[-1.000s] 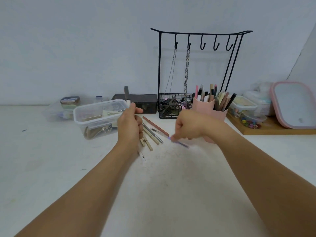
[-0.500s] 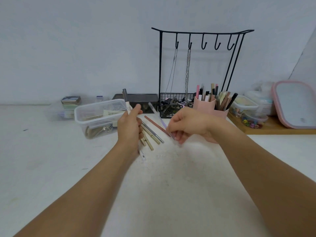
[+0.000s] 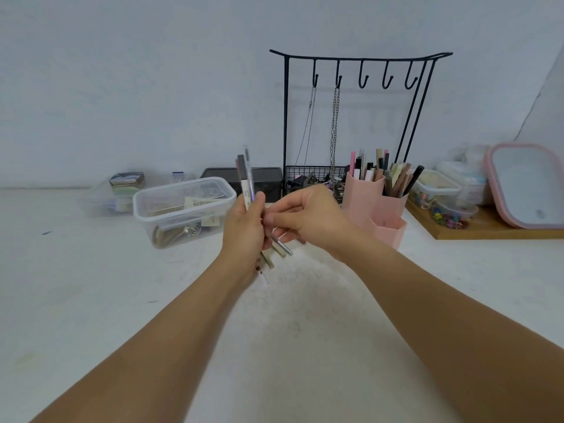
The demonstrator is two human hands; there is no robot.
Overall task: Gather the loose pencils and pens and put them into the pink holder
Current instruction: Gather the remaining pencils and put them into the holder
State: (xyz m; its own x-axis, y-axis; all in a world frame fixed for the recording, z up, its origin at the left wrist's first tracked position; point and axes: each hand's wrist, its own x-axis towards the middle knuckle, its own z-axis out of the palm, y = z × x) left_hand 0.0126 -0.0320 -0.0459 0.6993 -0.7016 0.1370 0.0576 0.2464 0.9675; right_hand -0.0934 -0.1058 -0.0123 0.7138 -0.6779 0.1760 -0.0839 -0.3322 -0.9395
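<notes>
Left hand (image 3: 244, 230): gripped two upright pens (image 3: 246, 175)
Right hand (image 3: 308, 218): fingers curled beside them
Pink holder (image 3: 374, 199): stood right, nearly full

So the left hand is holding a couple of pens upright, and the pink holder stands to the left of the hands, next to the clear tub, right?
Not quite. The head view shows the pink holder to the right of the hands, beside the black wire rack. The left hand does hold pens upright.

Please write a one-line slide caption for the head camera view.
Left hand holds upright pens as the right hand meets it, beside the pink holder.
</notes>
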